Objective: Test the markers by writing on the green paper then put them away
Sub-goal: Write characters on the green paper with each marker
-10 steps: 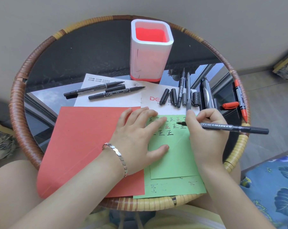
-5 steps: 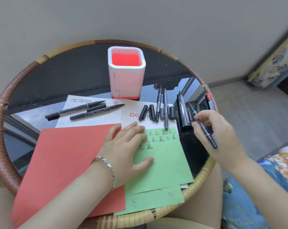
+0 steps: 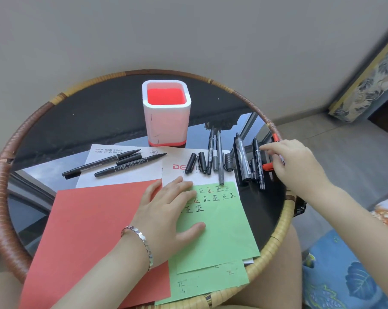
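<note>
Her left hand (image 3: pixel 166 217) lies flat, fingers spread, pinning the green paper (image 3: pixel 219 230) at about five o'clock on the round table (image 3: pixel 275 233). The right hand (image 3: pixel 293 166), out at three o'clock, curls around an orange-capped marker (image 3: pixel 275 137), though its grip is partly hidden. The pen holder (image 3: pixel 166 112) stands at twelve.

Both forearms are bare, no sleeves in view; the left hand (image 3: pixel 166 210) wears a silver link bracelet (image 3: pixel 141 241) at the wrist. The right hand (image 3: pixel 293 166) wears nothing visible; bare knees show beneath.
</note>
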Available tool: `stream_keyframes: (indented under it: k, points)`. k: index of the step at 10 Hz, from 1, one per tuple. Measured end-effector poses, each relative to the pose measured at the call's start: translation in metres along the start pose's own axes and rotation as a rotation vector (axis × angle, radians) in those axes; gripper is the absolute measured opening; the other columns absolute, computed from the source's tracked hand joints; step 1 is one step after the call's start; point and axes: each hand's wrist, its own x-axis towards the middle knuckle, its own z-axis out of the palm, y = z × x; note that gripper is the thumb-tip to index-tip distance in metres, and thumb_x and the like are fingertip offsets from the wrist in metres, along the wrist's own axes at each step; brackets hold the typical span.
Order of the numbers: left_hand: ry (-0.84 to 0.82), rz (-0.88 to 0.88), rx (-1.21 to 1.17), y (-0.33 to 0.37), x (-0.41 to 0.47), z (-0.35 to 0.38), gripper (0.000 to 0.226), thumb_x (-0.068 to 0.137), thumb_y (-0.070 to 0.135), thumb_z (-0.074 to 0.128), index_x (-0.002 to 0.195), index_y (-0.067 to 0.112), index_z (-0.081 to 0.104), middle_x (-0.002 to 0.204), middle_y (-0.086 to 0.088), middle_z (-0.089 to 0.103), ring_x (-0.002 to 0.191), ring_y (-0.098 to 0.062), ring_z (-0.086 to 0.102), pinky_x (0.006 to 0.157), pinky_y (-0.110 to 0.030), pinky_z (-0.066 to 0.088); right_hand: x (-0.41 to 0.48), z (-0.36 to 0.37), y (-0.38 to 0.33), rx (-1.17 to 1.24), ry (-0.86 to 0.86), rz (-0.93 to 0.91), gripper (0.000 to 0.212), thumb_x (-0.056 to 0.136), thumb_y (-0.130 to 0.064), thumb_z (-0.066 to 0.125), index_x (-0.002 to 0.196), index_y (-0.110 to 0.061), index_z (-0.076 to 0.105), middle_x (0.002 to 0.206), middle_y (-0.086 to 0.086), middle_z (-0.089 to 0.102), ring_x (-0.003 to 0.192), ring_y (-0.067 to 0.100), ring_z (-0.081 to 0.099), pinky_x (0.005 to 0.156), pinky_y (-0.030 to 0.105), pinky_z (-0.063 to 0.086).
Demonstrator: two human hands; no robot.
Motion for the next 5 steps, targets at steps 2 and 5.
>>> stream_keyframes:
  k: [2, 5]
  points:
    - [0.005, 0.004, 0.002, 0.000, 0.000, 0.000, 0.053, 0.072, 0.058, 0.045, 0.108, 0.022, 0.060, 0.122, 0.008, 0.058, 0.122, -0.005, 0.034, 0.102, -0.034, 0.017, -0.003, -0.011, 0.016, 0.086, -0.070, 0.358, 0.021, 0.083, -0.017, 0.058, 0.104, -0.017, 0.062, 0.083, 0.002, 0.060, 0.084, 0.027, 0.056, 0.071, 0.034, 0.045]
    - [-0.011, -0.004, -0.004, 0.000, -0.001, -0.001, 0.056, 0.072, 0.059, 0.045, 0.112, 0.023, 0.059, 0.126, 0.009, 0.055, 0.125, -0.002, 0.030, 0.105, -0.033, 0.012, 0.012, -0.010, 0.003, 0.141, -0.214, 0.531, 0.034, 0.077, -0.016, 0.064, 0.110, -0.010, 0.060, 0.095, 0.011, 0.064, 0.083, 0.023, 0.053, 0.072, 0.029, 0.043]
